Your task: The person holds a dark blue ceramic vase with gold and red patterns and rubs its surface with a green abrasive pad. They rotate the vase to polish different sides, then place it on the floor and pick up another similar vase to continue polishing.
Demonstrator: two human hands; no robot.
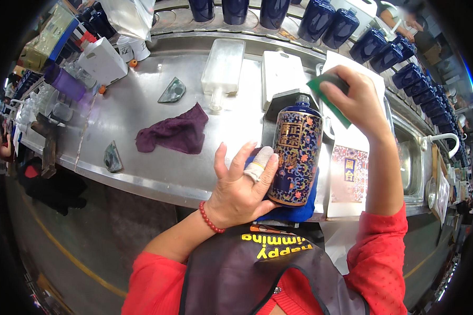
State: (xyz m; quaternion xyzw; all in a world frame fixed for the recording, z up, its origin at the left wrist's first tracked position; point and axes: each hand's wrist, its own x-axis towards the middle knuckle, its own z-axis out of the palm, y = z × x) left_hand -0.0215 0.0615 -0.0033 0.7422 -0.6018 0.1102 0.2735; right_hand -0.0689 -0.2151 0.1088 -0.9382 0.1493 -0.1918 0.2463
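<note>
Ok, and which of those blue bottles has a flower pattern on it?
The bottle at the left hand: colourful flowers cover it, while the row of bottles along the back looks plain dark blue.

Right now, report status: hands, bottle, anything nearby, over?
Left hand spread against left side of patterned blue bottle. Right hand gripping flat green piece, off the bottle. Blue cloth beneath bottle's lower end. Purple cloth lying left, clear of bottle.

1. Passable over the steel surface (122,128) between the purple cloth (176,131) and the nearer half-round piece (113,157).
2. Blocked beyond the patterned bottle (298,157) by the white container (283,71).
3. Closed off left of that bottle by the left hand (244,178).
</note>
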